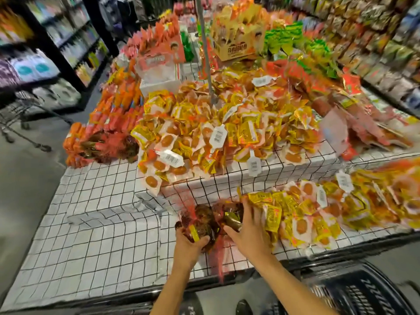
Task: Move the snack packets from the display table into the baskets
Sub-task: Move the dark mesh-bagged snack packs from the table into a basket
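Observation:
Two red net bags of dark snack packets lie side by side on the lower step of the display table, which has a white cloth with a black grid. My left hand grips the nearer net bag from below. My right hand is curled round the other net bag. A heap of yellow and orange snack packets covers the upper step, and more yellow packets lie right of my right hand. A black plastic basket stands on the floor at bottom right.
More red net bags and orange packets lie at the table's left. Cardboard display boxes stand at the back behind a metal pole. Shelves line both sides. A wire trolley stands at left on the grey floor.

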